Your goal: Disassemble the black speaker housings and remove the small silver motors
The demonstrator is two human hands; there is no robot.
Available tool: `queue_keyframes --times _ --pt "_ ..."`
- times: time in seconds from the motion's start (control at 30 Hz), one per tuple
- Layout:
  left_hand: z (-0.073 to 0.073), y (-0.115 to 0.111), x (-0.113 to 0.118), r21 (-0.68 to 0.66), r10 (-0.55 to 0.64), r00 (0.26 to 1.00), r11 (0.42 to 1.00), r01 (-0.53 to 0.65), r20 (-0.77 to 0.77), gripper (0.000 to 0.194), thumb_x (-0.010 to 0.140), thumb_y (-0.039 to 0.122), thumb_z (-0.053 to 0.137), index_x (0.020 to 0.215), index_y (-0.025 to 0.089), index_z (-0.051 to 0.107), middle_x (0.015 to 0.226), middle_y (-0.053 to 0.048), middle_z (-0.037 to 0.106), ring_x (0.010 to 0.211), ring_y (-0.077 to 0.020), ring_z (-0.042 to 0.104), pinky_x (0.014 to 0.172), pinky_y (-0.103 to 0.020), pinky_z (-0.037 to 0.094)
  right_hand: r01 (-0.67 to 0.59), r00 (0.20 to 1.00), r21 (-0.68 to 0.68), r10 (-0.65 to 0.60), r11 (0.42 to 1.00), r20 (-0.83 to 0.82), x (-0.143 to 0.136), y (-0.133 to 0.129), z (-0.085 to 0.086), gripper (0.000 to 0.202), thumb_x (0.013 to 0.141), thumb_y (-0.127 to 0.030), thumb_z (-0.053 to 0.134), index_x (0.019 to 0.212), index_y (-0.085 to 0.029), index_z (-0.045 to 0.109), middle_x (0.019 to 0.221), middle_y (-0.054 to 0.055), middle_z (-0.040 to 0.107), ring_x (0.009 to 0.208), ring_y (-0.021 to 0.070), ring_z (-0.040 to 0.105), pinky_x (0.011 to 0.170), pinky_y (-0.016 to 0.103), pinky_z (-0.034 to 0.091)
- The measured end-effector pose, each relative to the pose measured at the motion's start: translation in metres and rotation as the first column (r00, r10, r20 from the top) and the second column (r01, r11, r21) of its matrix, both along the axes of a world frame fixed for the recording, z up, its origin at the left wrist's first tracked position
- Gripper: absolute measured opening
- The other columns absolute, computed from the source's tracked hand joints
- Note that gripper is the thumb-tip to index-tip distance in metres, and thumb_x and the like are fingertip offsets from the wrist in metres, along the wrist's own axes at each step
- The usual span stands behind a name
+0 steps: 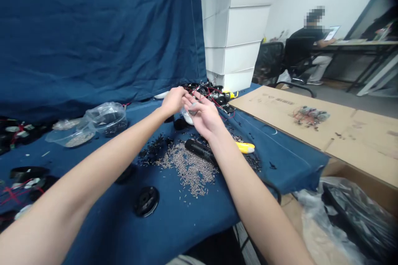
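The left hand (pixel 174 100) curled beside the upturned right hand (pixel 207 119); whether either pinched anything was unclear. Screws (pixel 195 169) covered part of the desk (pixel 183 227).

screws (pixel 194 169), wired parts (pixel 219 97) and an occupied desk (pixel 357 43) suggest an office workshop.

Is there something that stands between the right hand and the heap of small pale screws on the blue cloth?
Yes, partly: in this view, a black tube lies between the right hand and the nearer part of the small pale screws. Nothing visible covers that nearer part.
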State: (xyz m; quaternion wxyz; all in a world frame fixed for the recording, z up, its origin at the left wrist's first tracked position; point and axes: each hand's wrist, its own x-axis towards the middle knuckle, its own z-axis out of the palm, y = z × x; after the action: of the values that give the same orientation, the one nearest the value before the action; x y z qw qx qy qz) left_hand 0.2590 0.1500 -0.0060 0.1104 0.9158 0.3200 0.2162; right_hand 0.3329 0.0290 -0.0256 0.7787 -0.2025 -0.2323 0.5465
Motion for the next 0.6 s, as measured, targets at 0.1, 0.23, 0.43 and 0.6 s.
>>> queue_keyframes --times 0.1,0.23,0.43,0.6 --pt "0.002 -0.041 -0.06 -0.102 0.031 0.99 0.995 -0.017 0.141 0.026 0.091 0.029 0.047 0.09 0.01 0.065 0.076 -0.008 0.071 0.07 -0.0188 0.068 0.065 -0.03 0.053 -0.079 0.996 0.065 0.076 0.995 0.048 -0.013 -0.004 -0.003 0.065 0.057 0.007 0.068 0.112 -0.019 0.042 0.103 0.005 0.066 0.108 0.0171 0.062 0.085 0.022 0.05" --pt "-0.026 -0.123 -0.154 -0.28 0.082 0.97 0.96 -0.015 0.229 0.025 0.087 0.035 0.056 0.086 0.011 0.064 0.066 -0.006 0.072 0.052 -0.016 0.068 0.052 -0.026 0.056 -0.181 0.967 0.072 0.164 0.981 0.193 -0.046 -0.013 -0.01 0.061 0.058 -0.006 0.082 0.107 -0.019 0.047 0.106 0.009 0.069 0.106 0.0173 0.064 0.086 0.022 0.052" --pt "-0.064 -0.17 -0.219 -0.627 0.349 0.807 0.778 0.033 0.476 0.03 0.079 0.035 0.071 0.1 0.013 0.068 0.084 -0.009 0.078 0.075 -0.0218 0.075 0.071 -0.03 0.061 -0.342 0.81 -0.064 0.329 0.938 0.485 -0.099 -0.026 -0.03 0.053 0.064 -0.019 0.085 0.102 -0.019 0.047 0.105 0.011 0.071 0.102 0.021 0.067 0.093 0.034 0.052" --pt "-0.068 -0.162 -0.224 -0.66 0.323 0.778 0.736 0.15 0.538 0.024 0.081 0.032 0.069 0.098 0.016 0.064 0.087 -0.006 0.077 0.079 -0.0201 0.074 0.075 -0.03 0.06 -0.303 0.726 -0.073 0.279 0.95 0.628 -0.11 -0.028 -0.036 0.048 0.064 -0.021 0.085 0.099 -0.018 0.051 0.107 0.01 0.071 0.106 0.0228 0.065 0.097 0.038 0.052"
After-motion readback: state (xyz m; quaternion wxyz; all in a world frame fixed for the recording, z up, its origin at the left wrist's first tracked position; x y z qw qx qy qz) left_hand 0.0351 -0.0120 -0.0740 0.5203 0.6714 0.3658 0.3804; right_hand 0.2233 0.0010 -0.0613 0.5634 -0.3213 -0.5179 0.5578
